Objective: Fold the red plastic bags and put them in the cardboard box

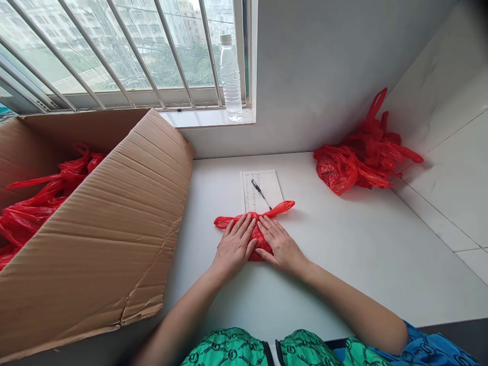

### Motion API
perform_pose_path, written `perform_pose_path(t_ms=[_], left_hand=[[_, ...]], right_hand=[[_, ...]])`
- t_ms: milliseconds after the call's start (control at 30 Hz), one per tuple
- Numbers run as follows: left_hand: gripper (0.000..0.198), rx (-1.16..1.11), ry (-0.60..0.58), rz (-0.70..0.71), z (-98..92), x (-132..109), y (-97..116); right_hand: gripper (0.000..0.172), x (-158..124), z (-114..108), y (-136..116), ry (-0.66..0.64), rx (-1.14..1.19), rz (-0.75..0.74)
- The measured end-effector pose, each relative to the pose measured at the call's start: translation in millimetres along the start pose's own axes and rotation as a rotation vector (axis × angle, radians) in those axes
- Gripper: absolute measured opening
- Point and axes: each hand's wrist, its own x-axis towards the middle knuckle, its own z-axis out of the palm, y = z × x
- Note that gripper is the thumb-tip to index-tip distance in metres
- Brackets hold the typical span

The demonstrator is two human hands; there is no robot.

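A red plastic bag (259,236) lies on the white tabletop in front of me, its two handle ends spread out to left and right. My left hand (235,243) rests flat on the bag's left side, fingers stretched out. On the bag's right side lies my right hand (281,245), also flat with fingers extended. Both thumbs point inward and nearly meet over the bag. What the bag holds is hidden. Just beyond it are a white sheet of paper (247,188) with rows of small marks and a black pen (259,189) lying across the sheet.
To the left stands a large open cardboard box (125,213) with red plastic bags (41,208) inside. More red bags (358,152) are heaped at the back right against the wall. A clear water bottle (231,81) stands on the sill of the barred window.
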Motion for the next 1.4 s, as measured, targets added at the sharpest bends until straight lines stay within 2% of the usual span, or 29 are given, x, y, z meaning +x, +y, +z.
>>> perform_pose_path(t_ms=[767, 1400], left_hand=[[0.055, -0.026, 0.025, 0.007, 1.3, -0.4, -1.3], [0.054, -0.04, -0.007, -0.009, 1.5, 0.4, -0.8]], right_hand=[[0.071, -0.5, 1.6, 1.1, 0.008, 0.01, -0.005], [0.069, -0.7, 0.5, 1.2, -0.014, 0.014, 0.006]])
